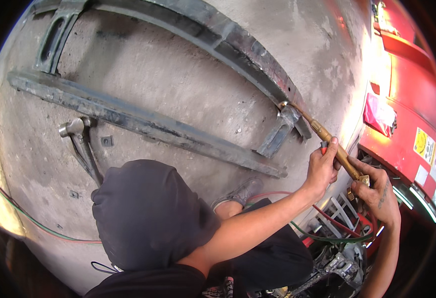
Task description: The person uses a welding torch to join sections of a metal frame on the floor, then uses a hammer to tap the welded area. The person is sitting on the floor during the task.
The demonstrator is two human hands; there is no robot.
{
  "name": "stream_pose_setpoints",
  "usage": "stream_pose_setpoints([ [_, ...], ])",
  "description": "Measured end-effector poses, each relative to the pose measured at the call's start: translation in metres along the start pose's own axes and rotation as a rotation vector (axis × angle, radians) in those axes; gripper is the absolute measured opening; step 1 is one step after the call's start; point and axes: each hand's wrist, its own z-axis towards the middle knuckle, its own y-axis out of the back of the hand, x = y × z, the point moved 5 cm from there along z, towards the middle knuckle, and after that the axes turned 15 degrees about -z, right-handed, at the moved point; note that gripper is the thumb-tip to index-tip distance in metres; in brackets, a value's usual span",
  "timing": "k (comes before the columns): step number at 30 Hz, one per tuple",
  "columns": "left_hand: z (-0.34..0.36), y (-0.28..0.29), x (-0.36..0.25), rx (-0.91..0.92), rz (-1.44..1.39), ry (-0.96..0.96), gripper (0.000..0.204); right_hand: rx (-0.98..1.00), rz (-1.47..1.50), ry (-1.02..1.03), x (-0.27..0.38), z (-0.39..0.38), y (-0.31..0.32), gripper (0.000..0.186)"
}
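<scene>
Right now, two people's hands are at one brass torch (348, 166).
The torch is on the right side, and its thin tip meets the right end of a big curved metal beam (215, 37). The person's own right hand (375, 189) comes from the near right and grips the back of the torch, by its knob. The left hand is out of sight, so I cannot tell what it does. Another person in a dark hood (151, 213) reaches over, and that helper's hand (323, 166) is curled by the torch's middle, next to a small orange-red thing (323, 147). A long straight bar (143, 124) lies across the floor (193, 74), with a hammer (77, 130) on its near left side.
</scene>
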Motion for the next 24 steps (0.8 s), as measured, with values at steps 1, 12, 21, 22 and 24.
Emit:
stream_pose_setpoints([
  [1, 0.001, 0.002, 0.002, -0.003, -0.01, -0.004, 0.049, 0.009, 0.014, -0.026, -0.002, 0.0, -0.001, 0.059],
  [12, 0.008, -0.008, 0.002, 0.007, -0.069, -0.053, 0.049, 0.13, -0.007, -0.157, 0.002, 0.009, 0.015, 0.064],
  [21, 0.014, -0.011, 0.0, -0.032, -0.111, -0.023, 0.05, 0.048, -0.102, -0.038, -0.002, 0.024, 0.022, 0.067],
  [22, 0.014, -0.011, -0.001, -0.026, -0.112, -0.025, 0.05, 0.054, -0.101, -0.045, -0.001, 0.024, 0.023, 0.067],
  [24, 0.015, -0.012, -0.002, -0.014, -0.114, -0.023, 0.05, 0.071, -0.086, -0.075, 0.002, 0.024, 0.023, 0.068],
])
